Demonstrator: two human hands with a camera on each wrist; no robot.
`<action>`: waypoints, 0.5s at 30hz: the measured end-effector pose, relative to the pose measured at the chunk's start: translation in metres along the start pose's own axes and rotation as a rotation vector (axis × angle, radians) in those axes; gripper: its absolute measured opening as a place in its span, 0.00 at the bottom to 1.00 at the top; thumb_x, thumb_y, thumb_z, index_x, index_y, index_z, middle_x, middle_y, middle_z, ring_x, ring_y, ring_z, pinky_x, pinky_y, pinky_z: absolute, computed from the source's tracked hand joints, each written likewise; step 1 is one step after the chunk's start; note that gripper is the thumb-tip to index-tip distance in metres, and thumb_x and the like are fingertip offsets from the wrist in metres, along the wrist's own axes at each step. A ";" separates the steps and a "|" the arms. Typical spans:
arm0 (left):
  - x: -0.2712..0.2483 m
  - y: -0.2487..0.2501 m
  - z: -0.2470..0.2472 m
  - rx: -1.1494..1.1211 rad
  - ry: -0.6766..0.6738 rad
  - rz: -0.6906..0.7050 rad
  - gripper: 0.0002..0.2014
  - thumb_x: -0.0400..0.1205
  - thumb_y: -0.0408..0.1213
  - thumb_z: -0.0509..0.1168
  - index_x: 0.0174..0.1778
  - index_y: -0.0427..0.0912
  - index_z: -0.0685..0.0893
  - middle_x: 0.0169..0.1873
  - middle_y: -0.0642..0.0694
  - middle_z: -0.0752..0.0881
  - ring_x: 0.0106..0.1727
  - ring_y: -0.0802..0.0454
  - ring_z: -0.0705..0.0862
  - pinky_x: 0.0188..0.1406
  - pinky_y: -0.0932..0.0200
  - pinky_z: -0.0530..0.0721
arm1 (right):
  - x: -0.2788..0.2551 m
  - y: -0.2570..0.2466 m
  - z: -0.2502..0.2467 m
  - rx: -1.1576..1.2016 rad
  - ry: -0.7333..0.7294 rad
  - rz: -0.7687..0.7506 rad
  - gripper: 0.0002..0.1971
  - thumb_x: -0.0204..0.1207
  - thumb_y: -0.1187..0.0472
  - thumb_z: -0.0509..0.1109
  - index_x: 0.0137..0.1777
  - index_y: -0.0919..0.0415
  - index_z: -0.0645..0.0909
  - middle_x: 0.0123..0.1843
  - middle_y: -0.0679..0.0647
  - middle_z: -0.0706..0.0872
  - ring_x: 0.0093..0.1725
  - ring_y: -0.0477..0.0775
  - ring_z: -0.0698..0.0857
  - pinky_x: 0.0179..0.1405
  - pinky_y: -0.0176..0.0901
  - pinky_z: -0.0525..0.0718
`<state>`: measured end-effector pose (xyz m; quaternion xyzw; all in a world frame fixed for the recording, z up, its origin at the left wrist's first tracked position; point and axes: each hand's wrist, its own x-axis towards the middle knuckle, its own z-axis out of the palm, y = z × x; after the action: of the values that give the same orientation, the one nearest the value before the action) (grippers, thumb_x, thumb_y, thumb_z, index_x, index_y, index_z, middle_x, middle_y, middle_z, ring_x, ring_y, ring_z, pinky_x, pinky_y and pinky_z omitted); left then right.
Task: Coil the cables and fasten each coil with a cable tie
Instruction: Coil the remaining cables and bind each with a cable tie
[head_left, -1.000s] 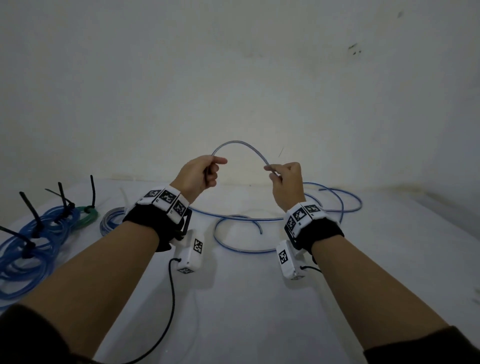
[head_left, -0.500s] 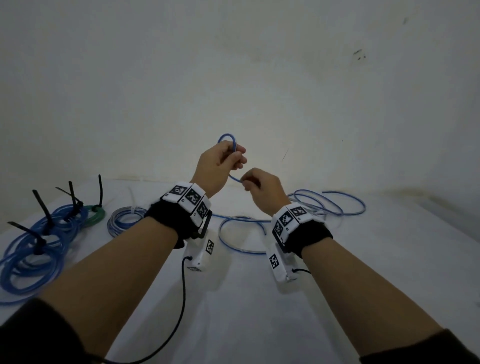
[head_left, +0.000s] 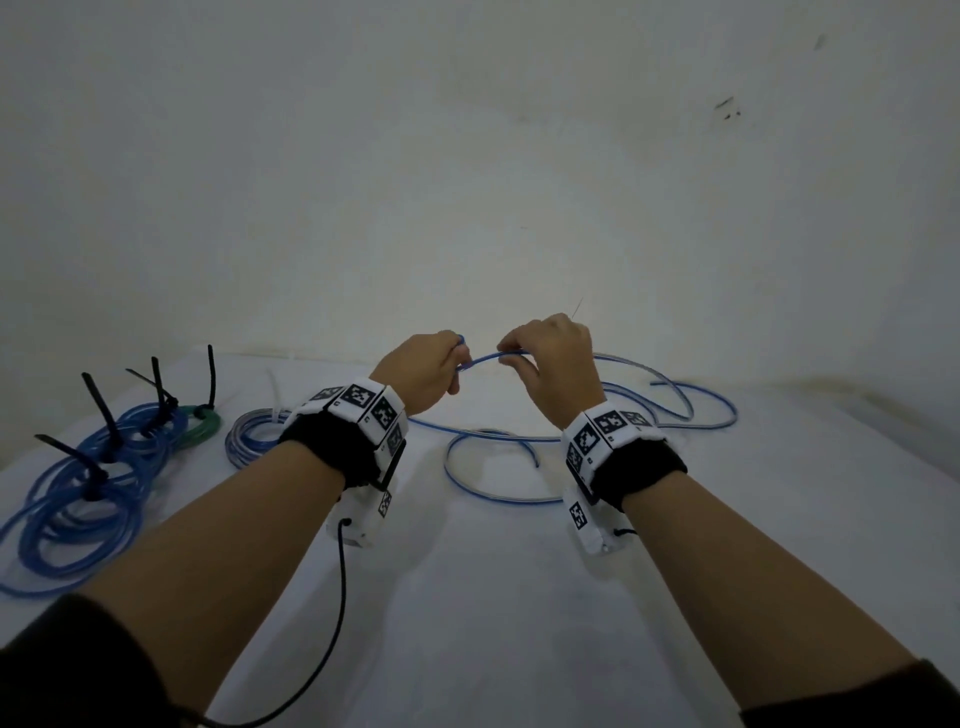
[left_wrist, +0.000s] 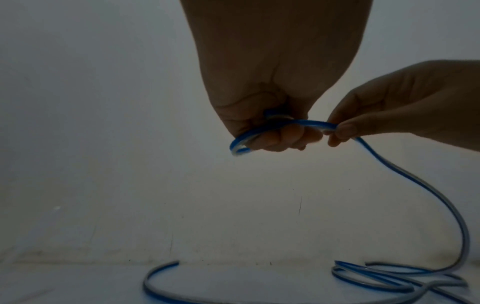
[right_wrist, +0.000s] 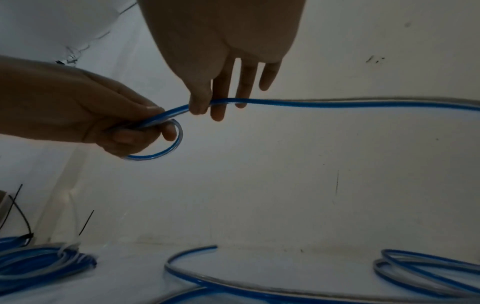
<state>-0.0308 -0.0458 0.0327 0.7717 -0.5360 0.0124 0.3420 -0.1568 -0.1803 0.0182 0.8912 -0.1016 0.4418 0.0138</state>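
Two hands raised over the white bench (head_left: 519, 597), close together. Left hand (head_left: 423, 371) curled round a small loop of blue cable (right_wrist: 337, 103); right hand (head_left: 553, 364) pinching the same cable just beside it, other fingers loose. Rest of cable trailing in loose curves on the bench. Tied blue coils (head_left: 83, 483) with black cable ties (head_left: 101, 410) far left. Pale wall (head_left: 467, 156) behind.

You held both forearms raised ahead of you, hands close together. Your left hand (head_left: 427, 372) was curled into a fist; your right hand (head_left: 555, 360) pinched with thumb and forefinger, other fingers (right_wrist: 244, 86) extended.
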 end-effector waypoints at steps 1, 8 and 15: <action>0.000 0.001 0.000 -0.008 -0.012 -0.004 0.16 0.87 0.39 0.48 0.46 0.39 0.80 0.30 0.48 0.82 0.37 0.49 0.78 0.46 0.51 0.77 | -0.001 0.000 0.001 -0.028 0.031 0.015 0.07 0.74 0.55 0.67 0.43 0.54 0.86 0.39 0.50 0.87 0.42 0.59 0.82 0.46 0.48 0.67; 0.000 -0.003 0.006 -0.323 -0.023 -0.048 0.21 0.88 0.44 0.49 0.39 0.43 0.84 0.35 0.45 0.81 0.33 0.54 0.73 0.41 0.59 0.72 | 0.007 -0.008 -0.003 0.100 -0.160 0.105 0.19 0.76 0.53 0.51 0.48 0.56 0.85 0.45 0.55 0.83 0.50 0.61 0.78 0.47 0.47 0.62; -0.006 0.009 -0.004 -0.626 -0.126 -0.122 0.18 0.84 0.31 0.46 0.40 0.37 0.82 0.19 0.51 0.71 0.20 0.56 0.65 0.23 0.63 0.62 | 0.014 -0.017 -0.003 0.311 -0.257 0.117 0.19 0.76 0.53 0.50 0.46 0.58 0.82 0.44 0.53 0.84 0.50 0.60 0.77 0.56 0.53 0.66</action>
<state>-0.0394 -0.0404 0.0381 0.6590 -0.4869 -0.2215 0.5288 -0.1478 -0.1660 0.0323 0.9243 -0.0846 0.3349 -0.1624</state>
